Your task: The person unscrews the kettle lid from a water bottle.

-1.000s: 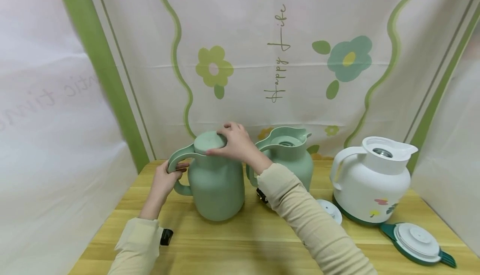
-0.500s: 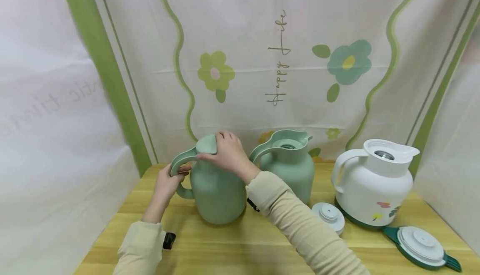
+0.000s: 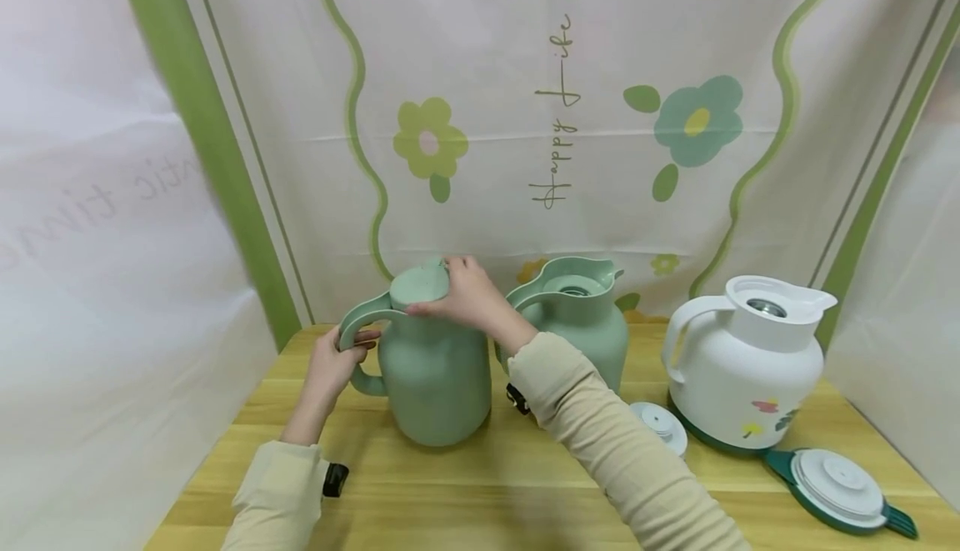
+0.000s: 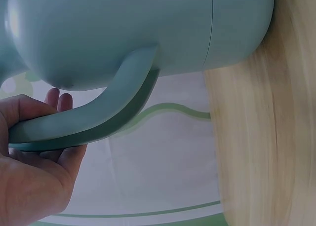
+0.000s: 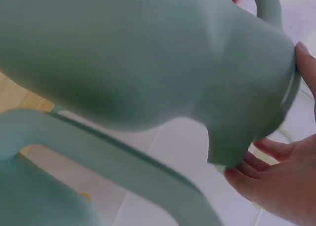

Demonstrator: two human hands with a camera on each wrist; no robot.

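Note:
A green thermos jug stands upright on the wooden table, its round lid in the neck. My left hand holds the upper part of the jug's handle, with fingers curled round it in the left wrist view. At the top, my right hand grips the lid's right side, thumb on the near edge and fingers over the far edge by the spout. The right hand hides part of the lid. Just to the right is a second green jug, lidless, its mouth uncovered.
A white jug with an uncovered mouth stands farther right. Before it lie a round white stopper, partly behind my right sleeve, and a white lid with dark green rim. A printed cloth hangs behind the table.
My right hand turned over the lid, covering more of it half a second ago, and has since drawn back to the right, baring more of the lid. My left hand stays on the handle.

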